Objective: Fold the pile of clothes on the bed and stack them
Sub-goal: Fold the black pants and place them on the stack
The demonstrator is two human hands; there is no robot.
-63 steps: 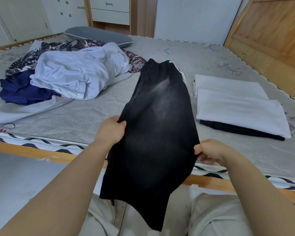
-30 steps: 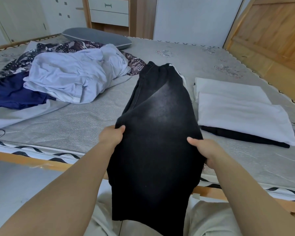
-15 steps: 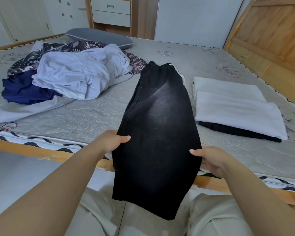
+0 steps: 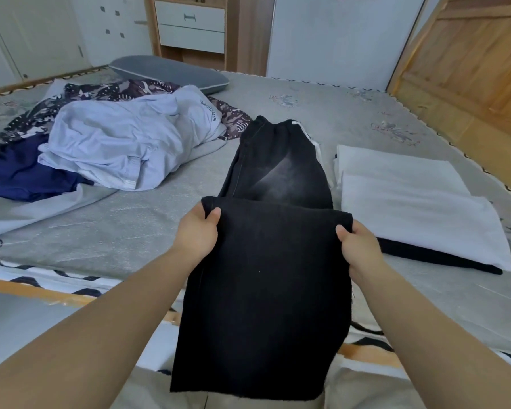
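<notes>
Black trousers (image 4: 272, 276) lie lengthwise over the bed's near edge, waistband far, legs hanging toward me. My left hand (image 4: 196, 231) grips the left side of a raised fold across the trousers. My right hand (image 4: 357, 246) grips the right side of the same fold. A loose pile of clothes (image 4: 124, 143) lies at the left: a pale lilac shirt, a navy garment and a patterned one. A folded stack (image 4: 410, 202), white on top and black beneath, sits at the right.
The grey mattress (image 4: 130, 231) has a wooden frame edge (image 4: 42, 293) near me. A grey pillow (image 4: 171, 72) lies at the far side. Wooden panelling (image 4: 469, 69) stands at the right, drawers (image 4: 192, 25) at the back.
Both hands have lifted the middle of the black trousers into a crosswise fold and moved it forward over the bed. The hanging legs have come up with it.
</notes>
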